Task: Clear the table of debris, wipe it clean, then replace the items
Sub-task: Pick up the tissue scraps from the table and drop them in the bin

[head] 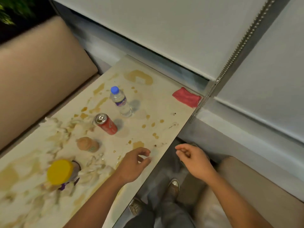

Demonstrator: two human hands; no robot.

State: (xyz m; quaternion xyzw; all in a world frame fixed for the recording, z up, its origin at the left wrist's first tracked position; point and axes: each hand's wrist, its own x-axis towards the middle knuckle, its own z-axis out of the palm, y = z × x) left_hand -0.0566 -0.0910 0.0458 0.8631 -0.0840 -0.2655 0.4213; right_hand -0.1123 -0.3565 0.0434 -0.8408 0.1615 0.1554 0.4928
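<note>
Table (164,102) soiled throughout: brown spill patches across the far and right areas, pale crumpled debris (62,139) heaped over the near-left half. No wiping done yet, judging from the stains.

Items standing on the surface, far to near along a diagonal: water bottle (120,102) with blue cap, upright; red can (106,124), upright, just near-left of the bottle; small tan lump (88,144), identity unclear; yellow-lidded jar (60,172) in the near-left, blurred, ringed by debris.

Pink cloth (186,97) lying crumpled at the far-right corner of the table, close to the edge, well apart from both hands.

Left hand (133,163) over the table's right edge, fingers loosely curled, nothing held; contact with the surface cannot be told. Red can lies far-left from this hand, with the tan lump to its left and nearer.

Right hand (193,159) off the table, over the gap to the right of the edge, fingers loosely bent, nothing held.

Likely next step: lifting items or debris clear. Left hand better placed for the can and the lump; right hand better placed for the cloth, straight ahead toward the far side. Upright long axes of bottle and can call for a side grasp.
</note>
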